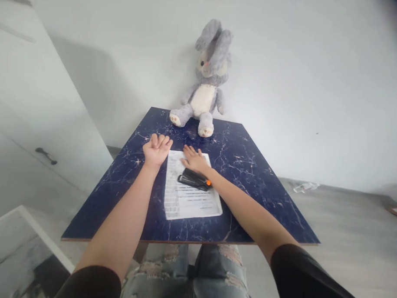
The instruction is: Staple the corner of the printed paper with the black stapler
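Resting flat on a printed sheet (191,199), the right hand (194,160) has its fingers spread, grip open and empty. A black tool (193,180) with an orange end lies on the sheet, just at the wrist. The left hand (157,149), beside the sheet's far corner, has its grip curled closed on nothing. The sheet's print is too blurred to read. A grey plush rabbit (205,83) sits at the far edge of the blue marbled bench (251,173).

Right hand (194,160) flat on printed sheet (190,199) beside black stapler (193,180), left hand (157,149) half-curled on blue table (251,173).
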`<move>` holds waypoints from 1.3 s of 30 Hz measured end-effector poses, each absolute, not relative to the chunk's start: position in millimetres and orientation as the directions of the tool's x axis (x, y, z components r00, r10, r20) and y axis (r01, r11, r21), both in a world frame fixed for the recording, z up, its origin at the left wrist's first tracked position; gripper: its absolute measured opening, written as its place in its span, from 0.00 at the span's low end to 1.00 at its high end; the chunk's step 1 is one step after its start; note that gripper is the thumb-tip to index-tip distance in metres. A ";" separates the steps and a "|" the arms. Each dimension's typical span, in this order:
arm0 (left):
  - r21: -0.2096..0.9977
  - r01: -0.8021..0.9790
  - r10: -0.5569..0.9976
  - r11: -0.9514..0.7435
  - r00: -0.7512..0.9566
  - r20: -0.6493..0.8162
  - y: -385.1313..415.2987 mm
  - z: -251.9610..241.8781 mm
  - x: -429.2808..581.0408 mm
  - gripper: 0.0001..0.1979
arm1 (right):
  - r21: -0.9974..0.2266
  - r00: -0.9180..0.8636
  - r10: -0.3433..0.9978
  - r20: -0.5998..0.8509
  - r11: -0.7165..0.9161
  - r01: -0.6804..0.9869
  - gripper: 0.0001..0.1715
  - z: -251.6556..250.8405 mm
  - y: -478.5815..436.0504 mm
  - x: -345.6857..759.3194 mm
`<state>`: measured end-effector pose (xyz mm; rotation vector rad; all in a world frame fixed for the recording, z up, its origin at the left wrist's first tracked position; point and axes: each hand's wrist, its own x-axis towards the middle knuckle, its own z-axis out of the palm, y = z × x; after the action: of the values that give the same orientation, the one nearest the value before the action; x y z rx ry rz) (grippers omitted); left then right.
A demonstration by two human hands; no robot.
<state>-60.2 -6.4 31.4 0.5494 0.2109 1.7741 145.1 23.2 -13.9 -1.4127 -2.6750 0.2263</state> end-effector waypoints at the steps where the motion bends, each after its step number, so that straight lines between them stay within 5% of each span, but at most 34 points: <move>1: 0.423 -0.861 0.951 -0.284 -0.195 0.241 -8.5 33.1 -64.0 0.22 | -0.204 -0.579 0.815 0.033 0.572 0.794 0.39 -12.4 24.1 131.0; 7: 0.410 -0.857 0.933 -0.312 -0.194 0.303 -10.4 33.4 -74.9 0.22 | -0.208 -0.606 0.789 0.100 0.612 0.763 0.39 -12.2 23.4 104.7; 13: 0.659 -0.733 0.951 -0.168 0.055 0.304 -4.8 26.2 -62.1 0.21 | -0.226 -0.595 0.796 0.108 0.602 0.765 0.40 -19.2 9.0 164.5; 16: 0.849 -0.500 0.952 -0.174 0.134 0.275 -4.2 23.6 -41.1 0.17 | -0.232 -0.570 0.814 0.110 0.579 0.782 0.38 -24.8 2.8 205.2; 18: 0.942 -0.164 0.945 -0.292 0.104 0.311 -6.3 20.6 -21.9 0.13 | -0.249 -0.524 0.842 0.127 0.539 0.805 0.37 -27.3 0.9 226.0; 22: 0.711 0.457 0.841 -0.535 0.213 0.497 -12.9 10.8 13.1 0.13 | -0.433 -0.492 0.837 0.239 0.545 0.718 0.34 -14.1 -0.7 250.3; 26: 0.553 0.613 0.824 -0.564 0.377 0.422 -16.1 0.8 28.0 0.15 | -0.659 -0.622 0.730 0.284 0.620 0.426 0.23 23.8 -11.0 274.1; 29: 0.445 0.741 0.862 -0.502 0.388 0.327 -17.6 -3.2 29.0 0.11 | -0.689 -0.832 0.530 0.160 0.664 0.291 0.27 46.2 -24.2 288.6; 32: 0.360 0.785 0.857 -0.505 0.405 0.319 -18.6 -5.7 28.0 0.12 | -0.661 -0.902 0.428 0.064 0.695 0.283 0.35 54.4 -36.5 287.1; 36: 0.459 0.714 0.845 -0.528 0.391 0.365 -14.2 -12.4 26.2 0.11 | -0.598 -0.891 0.427 0.155 0.758 0.259 0.13 60.1 -45.8 274.7; 39: 0.563 0.602 0.825 -0.565 0.410 0.390 -7.5 -19.0 23.8 0.13 | -0.573 -0.831 0.484 0.276 0.777 0.262 0.13 63.4 -44.5 274.4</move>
<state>23.8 -7.5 -19.0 2.3357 1.2331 0.9283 274.4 -44.5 63.4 -0.5642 -2.5574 0.7391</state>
